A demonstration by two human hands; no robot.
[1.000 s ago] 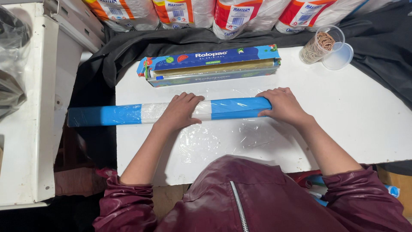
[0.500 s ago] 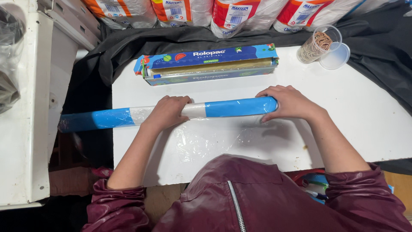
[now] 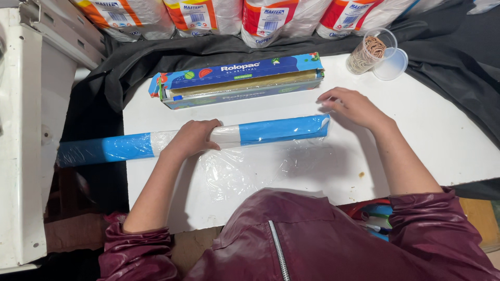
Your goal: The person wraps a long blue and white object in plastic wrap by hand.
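With your left hand (image 3: 194, 138) curled over the middle of the blue-and-white roll (image 3: 208, 139) and your right hand (image 3: 354, 106) spread open, empty, just beyond its far end, keep the clear wrap (image 3: 245, 169) beneath taut.

I see a white counter (image 3: 442, 140) with black cloth (image 3: 448, 62) draped behind and beside it. A clear cup (image 3: 367, 52) of rubber bands lies tipped at the far right corner, its lid (image 3: 390, 65) touching it. Wrapped white packs (image 3: 219, 15) with orange and red labels line the back edge. A white cabinet (image 3: 23, 156) stands to the left.
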